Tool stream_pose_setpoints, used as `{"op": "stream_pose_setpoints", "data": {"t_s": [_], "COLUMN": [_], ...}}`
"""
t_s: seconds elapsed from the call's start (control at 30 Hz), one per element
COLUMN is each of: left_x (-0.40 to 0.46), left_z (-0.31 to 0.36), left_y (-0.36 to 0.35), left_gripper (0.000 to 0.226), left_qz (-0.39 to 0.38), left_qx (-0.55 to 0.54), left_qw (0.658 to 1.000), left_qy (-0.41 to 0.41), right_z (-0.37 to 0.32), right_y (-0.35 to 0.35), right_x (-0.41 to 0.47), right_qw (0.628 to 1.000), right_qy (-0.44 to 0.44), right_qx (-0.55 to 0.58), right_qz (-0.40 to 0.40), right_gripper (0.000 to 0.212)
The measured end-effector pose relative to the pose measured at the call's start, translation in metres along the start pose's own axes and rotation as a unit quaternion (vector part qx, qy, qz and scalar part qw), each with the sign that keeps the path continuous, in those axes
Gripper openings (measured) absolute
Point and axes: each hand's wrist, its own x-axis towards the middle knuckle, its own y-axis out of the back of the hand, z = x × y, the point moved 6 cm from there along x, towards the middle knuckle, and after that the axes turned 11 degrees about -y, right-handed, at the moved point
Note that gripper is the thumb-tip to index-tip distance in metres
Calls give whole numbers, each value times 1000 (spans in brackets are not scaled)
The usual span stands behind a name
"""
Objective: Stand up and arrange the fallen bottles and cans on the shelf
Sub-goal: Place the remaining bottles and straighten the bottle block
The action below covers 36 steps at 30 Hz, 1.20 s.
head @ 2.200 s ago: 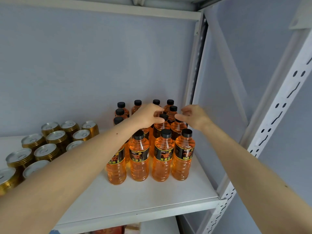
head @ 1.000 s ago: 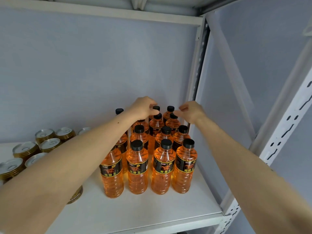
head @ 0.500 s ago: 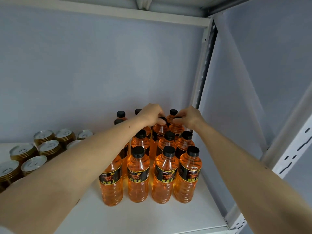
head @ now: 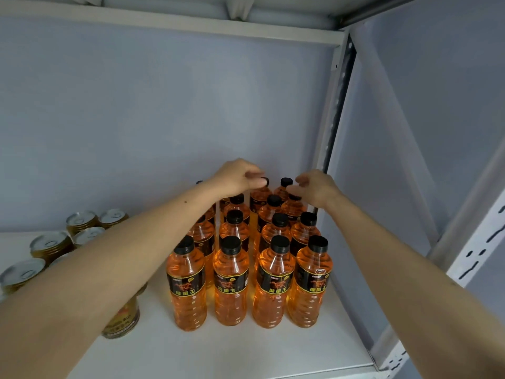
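Pale blue-grey wall behind, white metal shelf [head: 191, 348] below, perforated upright post [head: 475, 258] at right. Orange drink bottles [head: 232, 285] standing upright with black caps, packed in neat rows on the right half of the shelf, four across the front. Gold cans [head: 52, 246] upright too, clustered at left, partly hidden behind the left forearm. Nothing visibly lying on its side. Both arms stretched over the block to its back row: left hand [head: 236, 177] curled with fingertips pinched at the cap of a rear bottle [head: 261, 195], apparently gripping it; right hand [head: 314, 187] loosely curled beside the neighbouring rear cap [head: 286, 182], fingers apart, touching or just short, cannot tell which. Step in hand, by the look of it: squaring up the last row, near the end of the job. Next move likely calls for small nudges only, lifting clear without brushing the caps in front, since one knock could topple several.
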Motion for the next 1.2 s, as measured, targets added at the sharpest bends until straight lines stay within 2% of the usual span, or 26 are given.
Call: {"op": "stream_pose_setpoints", "data": {"t_s": [0.13,0.3,0.43,0.57,0.67,0.8,1.2], "left_x": [-42,-99,-123,-136,-137,-137,-134], "left_z": [-16,-40,-44,-45,-43,-39,-34], "left_y": [42,49,52,45,36,32,31], "left_gripper": [49,50,47,46,45,40,38], "left_qz": [69,88,107,75,40,56,90], "left_qx": [-57,-71,-67,-73,-22,-25,-37], "left_qw": [996,991,989,992,996,996,992], "left_qy": [26,71,72,76,71,63,78], "right_z": [-35,-87,-106,-113,-112,-108,-104], "right_y": [11,-13,-32,-52,-62,-61,-49], "right_x": [-17,-45,-55,-61,-63,-62,-62], "right_qw": [997,988,980,969,967,973,976], "right_qy": [72,140,159,170,181,168,174], "right_qx": [28,-25,-44,-96,-87,-61,-93], "right_qz": [26,-62,-115,-154,-159,-148,-89], "right_gripper": [45,37,35,40,30,19,22]}}
